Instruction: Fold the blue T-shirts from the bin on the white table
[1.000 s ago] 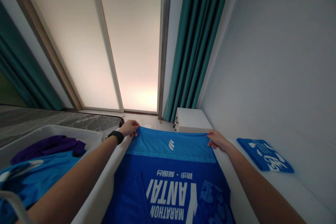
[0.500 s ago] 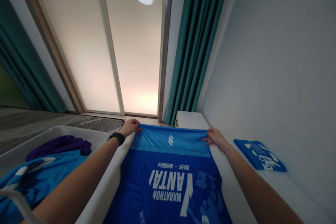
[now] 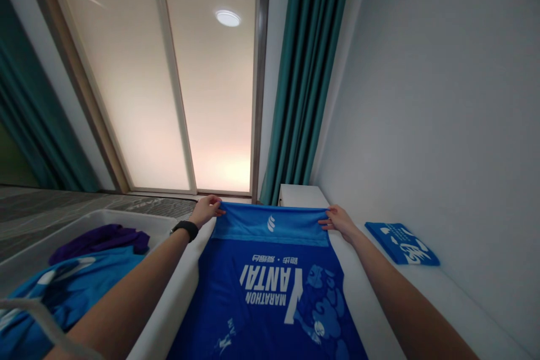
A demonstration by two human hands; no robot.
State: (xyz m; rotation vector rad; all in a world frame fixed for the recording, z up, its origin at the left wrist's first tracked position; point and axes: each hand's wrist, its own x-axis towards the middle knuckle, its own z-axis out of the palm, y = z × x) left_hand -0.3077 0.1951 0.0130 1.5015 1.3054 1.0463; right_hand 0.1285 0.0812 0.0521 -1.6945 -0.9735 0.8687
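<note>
A blue marathon shirt [image 3: 270,270] with white lettering, upside down to me, is stretched out over a white surface [image 3: 363,287]. My left hand [image 3: 206,209], with a black watch on the wrist, pinches the far left corner of its lighter blue band. At the far right corner my right hand [image 3: 338,221] grips the same band between thumb and fingers. The band is taut between the two hands. The near end of the shirt runs out of view at the bottom.
Left of the shirt, a white bin [image 3: 101,215] holds purple cloth [image 3: 101,241] and blue cloth [image 3: 80,281]. A folded blue garment [image 3: 403,243] lies at right by the wall. Beyond my hands stand a white cabinet [image 3: 301,196] and a green curtain [image 3: 307,79].
My view has tilted up slightly and shifted, so the scene sits a little lower. Both hands keep hold of the shirt, and more of its lower front print shows.
</note>
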